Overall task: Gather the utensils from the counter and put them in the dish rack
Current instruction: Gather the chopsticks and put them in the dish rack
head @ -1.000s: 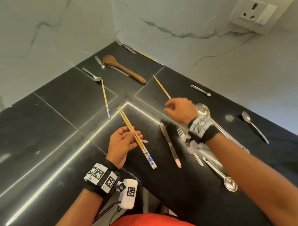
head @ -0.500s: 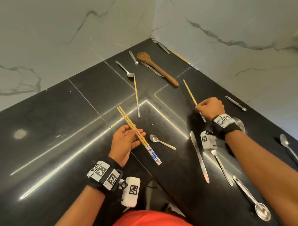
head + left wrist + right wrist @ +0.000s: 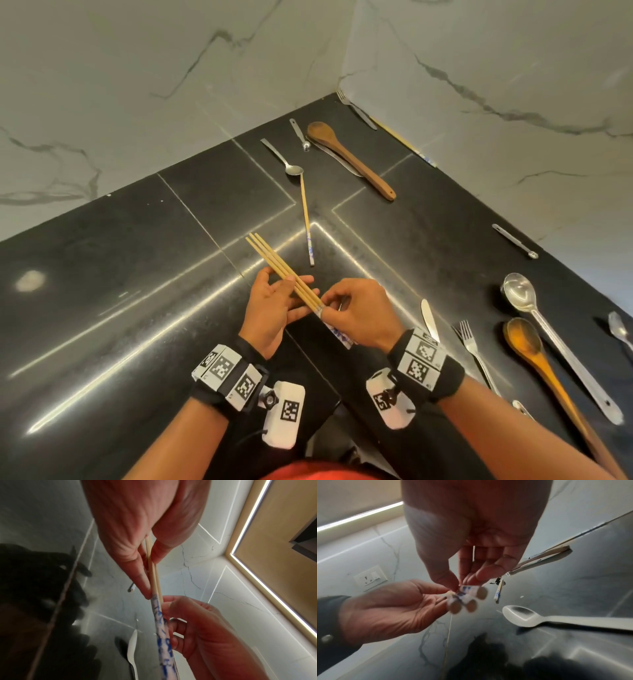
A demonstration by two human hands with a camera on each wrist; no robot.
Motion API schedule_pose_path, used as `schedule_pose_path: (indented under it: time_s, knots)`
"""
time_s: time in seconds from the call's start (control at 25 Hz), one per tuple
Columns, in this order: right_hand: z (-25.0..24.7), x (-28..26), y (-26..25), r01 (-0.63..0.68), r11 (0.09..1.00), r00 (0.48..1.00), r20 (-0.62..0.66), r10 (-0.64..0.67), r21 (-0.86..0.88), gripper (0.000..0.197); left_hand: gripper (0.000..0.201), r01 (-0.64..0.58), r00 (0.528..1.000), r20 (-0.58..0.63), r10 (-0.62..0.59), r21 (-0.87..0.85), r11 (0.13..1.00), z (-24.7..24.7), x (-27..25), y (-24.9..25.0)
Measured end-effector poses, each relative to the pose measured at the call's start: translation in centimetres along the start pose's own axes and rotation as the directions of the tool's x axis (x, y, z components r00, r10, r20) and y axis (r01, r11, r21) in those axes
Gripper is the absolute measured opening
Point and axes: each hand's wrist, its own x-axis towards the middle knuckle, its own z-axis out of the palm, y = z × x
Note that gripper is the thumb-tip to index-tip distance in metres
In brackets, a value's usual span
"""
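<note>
Left hand (image 3: 274, 305): palm up, fingers loosely extended, thumb closed over three chopsticks (image 3: 281, 269) lying across them. Right hand (image 3: 359, 313): palm down, thumb and fingertips pinching the chopsticks' patterned ends. Both forearms reach forward, wrists nearly meeting.

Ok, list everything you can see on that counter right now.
Held chopsticks: three, bamboo, blue-white ends, in both hands
Loose chopstick: one, same, mid-counter
Wall chopstick: one, along right wall
Dark wooden spoon: one, brown, back corner
Teaspoon: one, steel, by loose chopstick's tip
Small spoons: two, steel, back corner and right wall
Back fork: one, steel, corner
Serving spoon: one, steel, right
Light wooden spoon: one, orange-brown, beside it
Near fork: one, steel
Butter knife: one, steel
Edge spoon: one, steel, far right
Counter: black
Left hand: holds chopstick shafts
Right hand: pinches patterned ends
</note>
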Motion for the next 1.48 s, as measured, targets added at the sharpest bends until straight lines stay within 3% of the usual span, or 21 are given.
schedule_pose_path:
  time_s: [0.12, 0.2, 0.32, 0.44, 0.56, 0.72, 0.92, 1.16, 1.4, 1.48]
  knots:
    - [-0.8, 2.2, -1.4, 0.091, 0.985, 0.982, 0.177, -0.064, -0.149, 0.024, 0.02, -0.02, 1.0, -0.016, 0.021, 0.048, 0.999, -1.9, 0.0, 0.7]
    - [-1.6, 5.3, -2.0, 0.107, 0.977, 0.987, 0.14, -0.081, -0.185, 0.019, 0.017, -0.026, 0.998, -0.049, 0.029, 0.059, 0.998, -2.9, 0.1, 1.2]
    - [-2.4, 12.1, -2.1, -0.013, 0.958, 0.999, 0.027, 0.022, -0.287, 0.02, 0.012, -0.042, 0.994, -0.1, 0.045, 0.029, 0.999, -4.2, 0.3, 2.1]
    - [-1.6, 17.0, -1.9, -0.152, 0.912, 0.981, 0.057, 0.187, -0.381, 0.032, 0.01, -0.045, 0.99, -0.135, 0.044, 0.0, 0.999, -5.1, 0.2, 2.6]
    - [-0.3, 18.4, -1.3, -0.224, 0.911, 0.963, 0.065, 0.261, -0.348, 0.029, 0.012, -0.032, 0.988, -0.154, 0.026, -0.036, 0.999, -5.4, 0.2, 2.6]
    - [-0.8, 15.5, -0.2, -0.236, 0.952, 0.962, 0.092, 0.258, -0.195, 0.035, 0.011, 0.002, 0.987, -0.158, -0.017, -0.093, 0.996, -4.8, 0.7, 2.2]
    - [-2.8, 7.4, 0.1, -0.054, 0.996, 0.994, 0.098, 0.048, 0.065, 0.003, 0.008, 0.025, 0.996, -0.081, -0.032, -0.085, 0.996, -2.1, 1.5, 1.5]
    - [-3.5, 1.6, 0.9, 0.11, 0.994, 0.985, 0.139, -0.106, -0.027, 0.011, 0.015, 0.024, 0.999, 0.035, -0.025, 0.029, 0.999, 2.2, 2.0, 0.0]
    - [-6.2, 2.4, 3.0, 0.075, 0.995, 0.987, 0.148, -0.065, -0.059, 0.019, 0.011, 0.028, 0.998, 0.052, -0.031, 0.065, 0.997, 3.5, 2.8, -0.2]
    - [-7.6, 4.0, 4.3, 0.047, 0.997, 0.995, 0.088, -0.042, -0.055, 0.017, 0.006, 0.036, 0.999, 0.029, -0.037, 0.046, 0.998, 3.7, 3.2, -0.1]
